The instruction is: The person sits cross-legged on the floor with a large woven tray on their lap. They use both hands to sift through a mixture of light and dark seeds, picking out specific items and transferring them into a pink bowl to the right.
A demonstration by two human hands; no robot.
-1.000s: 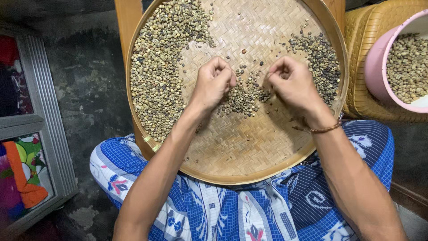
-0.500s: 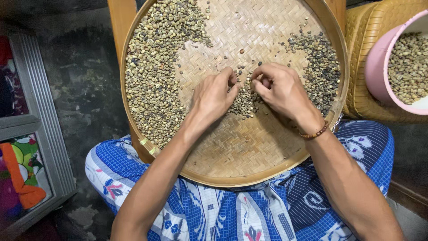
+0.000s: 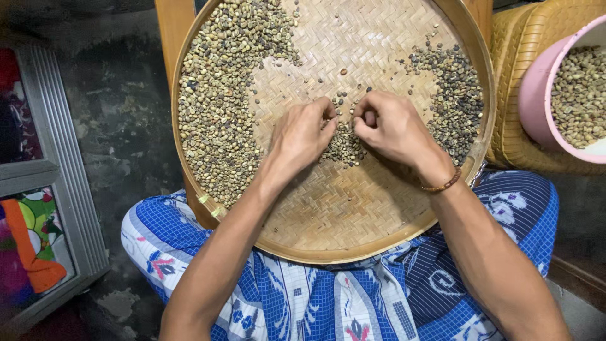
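Observation:
A round woven bamboo tray (image 3: 341, 208) rests on my lap. It carries a broad band of pale green beans (image 3: 214, 107) along its left side, a darker pile (image 3: 451, 95) at the right, and a small heap (image 3: 344, 146) in the middle. My left hand (image 3: 303, 136) is curled, with its fingertips pinching beans at the left edge of the small heap. My right hand (image 3: 391, 129), with a bead bracelet on the wrist, is curled at the heap's right edge, thumb and forefinger closed on beans. The two hands are almost touching.
A pink bucket (image 3: 536, 95) full of pale beans stands in a woven yellow basket (image 3: 511, 126) at the right. A wooden stool (image 3: 173, 31) shows behind the tray. Left on the dark floor is a metal-framed glass cabinet (image 3: 63, 189). A blue patterned cloth (image 3: 328, 303) covers my legs.
Both hands have drawn together over the small middle heap; the right hand moved left from near the dark pile. The tray has shifted slightly left.

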